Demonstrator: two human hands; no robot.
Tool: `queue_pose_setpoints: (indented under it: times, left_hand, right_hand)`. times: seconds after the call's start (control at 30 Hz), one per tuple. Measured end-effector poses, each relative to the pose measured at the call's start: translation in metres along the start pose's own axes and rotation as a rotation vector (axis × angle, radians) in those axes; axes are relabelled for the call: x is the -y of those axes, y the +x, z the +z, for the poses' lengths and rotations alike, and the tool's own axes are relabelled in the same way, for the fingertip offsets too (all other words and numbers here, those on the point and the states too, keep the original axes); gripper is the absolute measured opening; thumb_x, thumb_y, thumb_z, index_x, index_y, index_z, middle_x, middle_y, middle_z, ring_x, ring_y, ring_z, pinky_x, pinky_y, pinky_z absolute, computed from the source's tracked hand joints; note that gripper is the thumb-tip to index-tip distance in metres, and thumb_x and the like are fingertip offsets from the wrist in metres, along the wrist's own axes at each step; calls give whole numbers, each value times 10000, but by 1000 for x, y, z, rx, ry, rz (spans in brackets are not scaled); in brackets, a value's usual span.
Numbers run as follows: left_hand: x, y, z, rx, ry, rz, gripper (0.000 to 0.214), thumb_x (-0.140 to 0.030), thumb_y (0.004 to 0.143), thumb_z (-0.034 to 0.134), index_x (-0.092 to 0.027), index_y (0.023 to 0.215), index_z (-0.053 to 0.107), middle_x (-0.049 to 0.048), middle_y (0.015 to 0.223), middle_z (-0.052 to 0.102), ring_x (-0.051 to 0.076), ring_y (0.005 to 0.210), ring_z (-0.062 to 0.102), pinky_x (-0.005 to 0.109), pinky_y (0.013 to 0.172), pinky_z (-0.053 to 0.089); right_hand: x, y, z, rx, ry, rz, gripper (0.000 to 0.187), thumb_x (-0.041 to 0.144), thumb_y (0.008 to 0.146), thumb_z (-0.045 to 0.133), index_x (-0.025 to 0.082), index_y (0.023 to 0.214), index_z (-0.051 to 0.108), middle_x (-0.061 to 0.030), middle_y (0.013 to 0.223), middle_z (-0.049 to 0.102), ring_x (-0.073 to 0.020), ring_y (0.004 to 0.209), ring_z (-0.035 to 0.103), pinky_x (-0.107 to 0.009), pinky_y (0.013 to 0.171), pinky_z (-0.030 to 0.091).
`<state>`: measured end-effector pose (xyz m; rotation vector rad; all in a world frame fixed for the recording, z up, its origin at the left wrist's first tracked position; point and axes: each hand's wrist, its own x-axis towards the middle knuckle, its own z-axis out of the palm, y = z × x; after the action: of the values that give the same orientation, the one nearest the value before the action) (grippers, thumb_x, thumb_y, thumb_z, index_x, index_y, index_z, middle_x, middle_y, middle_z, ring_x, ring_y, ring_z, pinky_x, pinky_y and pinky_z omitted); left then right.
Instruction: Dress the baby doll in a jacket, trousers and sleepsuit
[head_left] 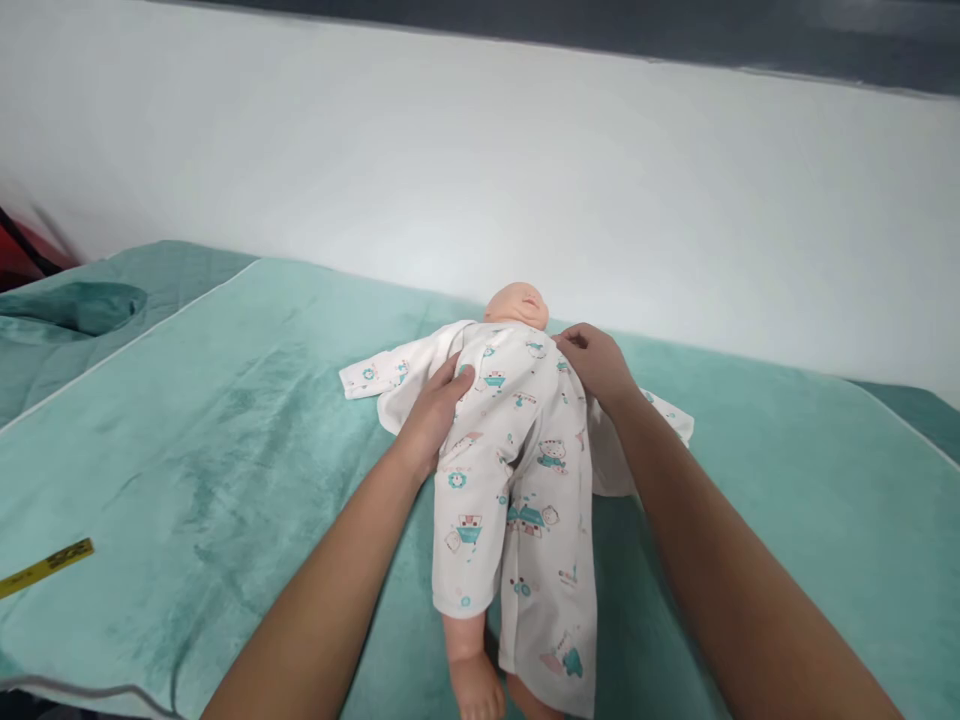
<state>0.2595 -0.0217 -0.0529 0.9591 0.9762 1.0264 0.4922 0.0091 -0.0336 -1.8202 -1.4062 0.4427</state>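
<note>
A baby doll (512,302) lies on its back, its head toward the wall and a bare foot toward me. White baby pants (551,480) with a teal and pink print cover its legs and reach high up its chest. A matching baby top (390,370) spreads out under the torso, both sleeves stretched sideways. At the doll's left-hand side in view, my left hand (439,405) grips the pants, thumb on the front. My right hand (592,358) pinches the upper edge of the pants near the doll's shoulder; its fingertips are partly hidden.
A teal plush sheet (262,420) with some creases covers the bed. Behind it rises a white wall (450,160) close to the doll's head. A yellow strip (46,567) lies at the left, and a bunched teal cloth (75,305) at the far left.
</note>
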Motion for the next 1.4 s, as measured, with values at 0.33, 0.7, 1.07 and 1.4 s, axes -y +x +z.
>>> queue_pose_setpoints:
  times: [0.33, 0.7, 1.07, 1.4]
  left_hand:
    - [11, 18, -11, -304, 510, 237, 106, -247, 874, 535, -189, 893, 621, 43, 919, 696, 202, 895, 624, 345, 880, 452]
    - [13, 25, -18, -309, 614, 270, 111, -165, 880, 486, -204, 899, 589, 49, 958, 691, 208, 937, 615, 338, 867, 431]
    - [15, 17, -15, -163, 321, 205, 359, -436, 916, 530, -187, 1160, 614, 76, 1008, 698, 215, 953, 647, 352, 892, 473]
    - [26, -23, -23, -329, 430, 472, 246, -322, 926, 501, -173, 1097, 595, 92, 1146, 646, 181, 1069, 597, 319, 974, 452]
  right_hand:
    - [50, 7, -7, 265, -76, -185, 205, 337, 796, 641, 179, 908, 710, -51, 1000, 714, -180, 877, 611, -318, 797, 439]
    - [92, 37, 27, 492, -572, -612, 99, 226, 849, 618, 177, 772, 582, -83, 991, 680, -207, 959, 574, -329, 865, 416]
    - [95, 26, 49, 251, -687, -499, 92, 133, 901, 492, 168, 903, 577, -145, 987, 673, -270, 955, 590, -371, 821, 430]
    - [68, -200, -6, 322, -340, -595, 124, 200, 944, 491, 246, 950, 606, -60, 1019, 675, -241, 992, 596, -385, 870, 434]
